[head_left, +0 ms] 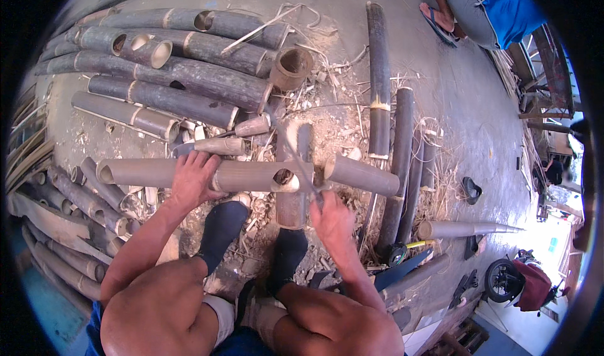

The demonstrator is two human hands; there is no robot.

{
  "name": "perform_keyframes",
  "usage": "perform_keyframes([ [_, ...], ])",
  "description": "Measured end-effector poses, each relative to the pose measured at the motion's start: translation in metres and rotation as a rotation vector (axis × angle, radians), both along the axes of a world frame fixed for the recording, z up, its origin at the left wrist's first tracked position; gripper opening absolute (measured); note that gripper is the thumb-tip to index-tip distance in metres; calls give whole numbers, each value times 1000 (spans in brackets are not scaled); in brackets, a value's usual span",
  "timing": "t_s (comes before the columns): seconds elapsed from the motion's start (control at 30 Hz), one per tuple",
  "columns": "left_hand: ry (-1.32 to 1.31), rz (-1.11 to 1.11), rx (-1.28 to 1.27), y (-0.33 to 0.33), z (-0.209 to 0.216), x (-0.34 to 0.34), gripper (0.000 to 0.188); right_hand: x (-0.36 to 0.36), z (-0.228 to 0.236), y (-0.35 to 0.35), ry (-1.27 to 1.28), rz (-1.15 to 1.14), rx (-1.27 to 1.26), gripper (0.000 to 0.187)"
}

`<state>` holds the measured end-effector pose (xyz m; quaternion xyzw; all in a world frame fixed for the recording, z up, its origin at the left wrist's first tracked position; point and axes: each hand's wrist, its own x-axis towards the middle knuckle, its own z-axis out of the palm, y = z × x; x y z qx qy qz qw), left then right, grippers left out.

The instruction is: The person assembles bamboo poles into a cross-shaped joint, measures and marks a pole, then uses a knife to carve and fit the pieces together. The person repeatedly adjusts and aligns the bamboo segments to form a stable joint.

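A thick bamboo piece (248,175) lies crosswise in front of me, with a notch cut in its side near the right end. My left hand (195,178) grips it left of the middle, fingers over its top. In my right hand (332,216) is the handle of a long, thin-bladed knife (294,147); its blade, somewhat blurred, points up and left past the bamboo's right end. Beneath the bamboo piece stretches a bamboo block (292,209), lying lengthwise between my feet and away from me. A shorter bamboo piece (362,175) rests just to the right.
Several dark bamboo poles (207,79) are stacked at the far left, more cut pieces (82,199) at the near left. Upright-lying poles (379,73) and a handsaw (402,269) are on the right. Wood chips cover the floor. Another person's foot (438,22) and a motorbike (522,280) appear beyond.
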<state>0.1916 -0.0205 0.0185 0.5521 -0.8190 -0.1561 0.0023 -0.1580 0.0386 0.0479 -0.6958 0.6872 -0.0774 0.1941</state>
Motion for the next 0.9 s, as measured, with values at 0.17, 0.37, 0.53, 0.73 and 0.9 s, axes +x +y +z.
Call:
perform_keyframes([
  [0.17, -13, -11, -4, 1, -1, 1, 88, 4, 12, -9, -43, 35, -91, 28],
  [0.37, 10, 3, -61, 3, -1, -1, 89, 3, 15, -9, -119, 8, 34, 27],
  [0.53, -5, 12, -91, 5, -3, -2, 89, -6, 10, -10, 20, -31, 54, 25],
  [0.73, -7, 44, -144, 13, -14, -3, 89, -6, 7, -8, -149, 70, -156, 25],
  [0.9, -33, 71, -160, 19, -14, -5, 97, -7, 8, -14, 21, -41, 24, 26],
])
